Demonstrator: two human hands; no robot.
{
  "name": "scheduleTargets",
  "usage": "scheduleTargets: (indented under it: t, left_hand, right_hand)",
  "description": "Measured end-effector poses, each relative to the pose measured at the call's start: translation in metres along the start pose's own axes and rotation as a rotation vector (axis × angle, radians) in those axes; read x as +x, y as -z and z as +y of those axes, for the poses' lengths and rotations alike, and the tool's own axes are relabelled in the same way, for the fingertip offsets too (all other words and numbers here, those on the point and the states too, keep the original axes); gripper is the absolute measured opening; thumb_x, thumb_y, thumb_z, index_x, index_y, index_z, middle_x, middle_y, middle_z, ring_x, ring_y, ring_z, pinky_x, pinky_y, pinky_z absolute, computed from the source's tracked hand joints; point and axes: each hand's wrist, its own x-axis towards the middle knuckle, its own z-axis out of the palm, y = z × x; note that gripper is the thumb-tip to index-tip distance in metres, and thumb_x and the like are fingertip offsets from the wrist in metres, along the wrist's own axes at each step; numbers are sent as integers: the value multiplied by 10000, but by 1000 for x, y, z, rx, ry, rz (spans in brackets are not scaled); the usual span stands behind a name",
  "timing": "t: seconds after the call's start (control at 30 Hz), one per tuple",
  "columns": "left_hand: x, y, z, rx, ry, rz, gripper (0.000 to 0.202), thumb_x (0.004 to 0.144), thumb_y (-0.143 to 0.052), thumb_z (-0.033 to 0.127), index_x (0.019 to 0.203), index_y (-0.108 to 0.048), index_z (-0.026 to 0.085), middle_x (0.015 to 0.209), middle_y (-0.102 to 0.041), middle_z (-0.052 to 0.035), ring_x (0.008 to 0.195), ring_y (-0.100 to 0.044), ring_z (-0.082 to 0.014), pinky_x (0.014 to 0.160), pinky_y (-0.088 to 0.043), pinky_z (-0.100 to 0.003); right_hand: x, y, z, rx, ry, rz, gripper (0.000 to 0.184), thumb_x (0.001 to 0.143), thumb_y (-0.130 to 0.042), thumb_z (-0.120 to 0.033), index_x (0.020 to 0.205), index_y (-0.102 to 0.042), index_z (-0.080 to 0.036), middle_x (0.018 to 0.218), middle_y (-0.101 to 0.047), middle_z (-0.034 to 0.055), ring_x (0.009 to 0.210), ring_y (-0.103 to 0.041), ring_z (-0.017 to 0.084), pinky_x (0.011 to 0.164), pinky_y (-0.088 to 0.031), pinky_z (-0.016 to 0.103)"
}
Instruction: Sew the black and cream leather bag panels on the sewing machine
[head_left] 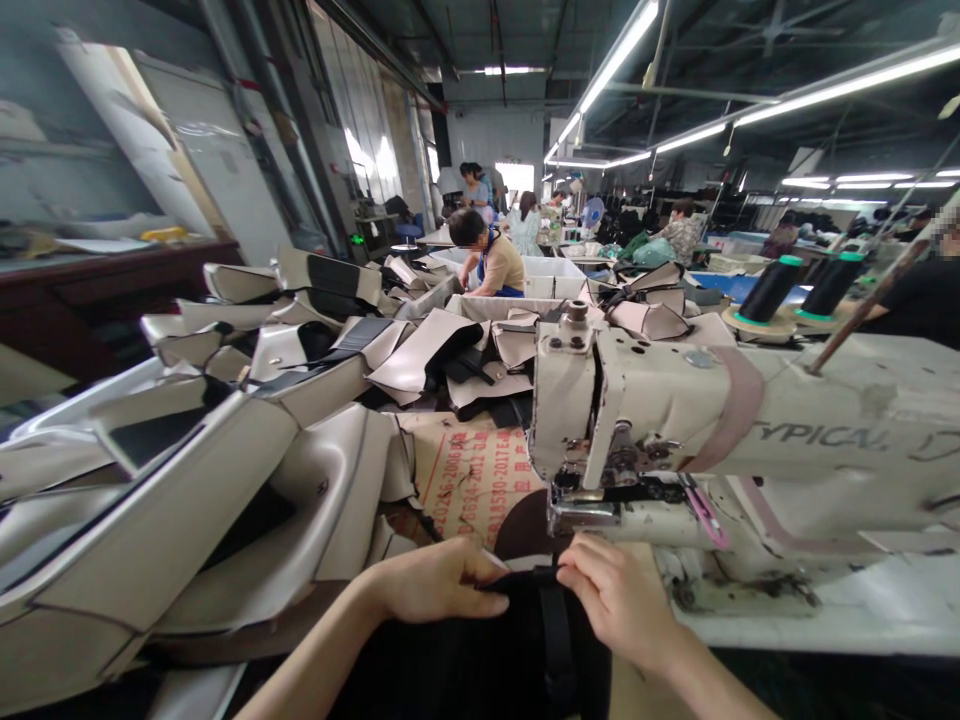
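Both of my hands grip the top edge of a black fabric piece (465, 660) with a black strap (556, 640) running down it. My left hand (439, 582) pinches the edge between thumb and fingers, left of the strap. Just right of the strap, my right hand (619, 605) is closed on the same edge. The piece lies in front of the sewing machine (660, 400), close below its needle area. Whether its edge touches the machine's arm I cannot tell. The lower part of the fabric is dark and runs out of view.
Cream and black sewn pieces (300, 500) are heaped at the left and behind. A printed brown board (465, 470) lies beside the machine. Black thread cones (772, 290) stand at the right. A co-worker (495, 260) bends over white bins (551, 275); other people work farther back.
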Motion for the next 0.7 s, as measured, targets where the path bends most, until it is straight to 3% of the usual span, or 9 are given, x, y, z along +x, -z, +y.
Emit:
scheduleTargets:
  t: [0.1, 0.2, 0.3, 0.37, 0.53, 0.6, 0.7]
  left_hand:
    - [-2, -6, -12, -45, -16, 10, 438, 823, -427, 460, 517, -327, 163, 560, -300, 45, 530, -272, -71, 482, -240, -207]
    - [3, -19, -27, -141, 41, 144, 448, 820, -411, 512, 541, -320, 174, 545, -258, 51, 508, -222, -68, 450, -184, -222]
    - [12, -21, -25, -166, 38, 257, 445, 817, -404, 527, 555, -333, 175, 548, -256, 52, 505, -218, -68, 445, -179, -223]
    - [19, -8, -12, -38, 13, 248, 440, 822, -397, 519, 556, -364, 170, 547, -281, 49, 504, -245, -71, 449, -205, -219]
    - [49, 48, 20, 364, 14, 103, 391, 774, -476, 465, 524, -489, 165, 499, -399, 48, 498, -359, -86, 506, -308, -205]
    - [65, 62, 21, 398, 28, 103, 308, 730, -530, 444, 573, -574, 182, 537, -513, 42, 560, -453, -110, 569, -363, -203]
    - [84, 68, 14, 433, 51, 119, 207, 679, -592, 419, 683, -643, 218, 646, -631, 40, 687, -540, -143, 666, -413, -215]
  right_hand:
    - [2, -1, -1, 18, -7, -18, 201, 928, -390, -227, 774, -503, -163, 762, -498, 5, 745, -477, 114, 668, -312, 215]
    - [0, -3, -3, 78, -46, -26, 222, 928, -385, -243, 756, -500, -163, 748, -497, -1, 725, -476, 108, 653, -304, 211]
    - [-7, -9, -7, 201, -135, 5, 273, 930, -372, -289, 713, -478, -163, 710, -487, -12, 679, -460, 98, 620, -293, 205]
    - [-10, -17, -11, 325, -242, 87, 308, 926, -365, -346, 697, -462, -163, 676, -468, -17, 650, -434, 98, 597, -290, 201]
    - [3, -53, -12, 752, -515, 362, 412, 867, -388, -516, 696, -479, -153, 639, -440, -15, 628, -397, 109, 571, -324, 198]
    - [13, -68, -7, 904, -577, 445, 446, 826, -427, -564, 690, -499, -146, 639, -460, -9, 628, -414, 114, 575, -345, 202]
    - [25, -81, 1, 1055, -644, 523, 468, 773, -483, -597, 668, -511, -141, 612, -475, -8, 596, -423, 113, 545, -352, 200]
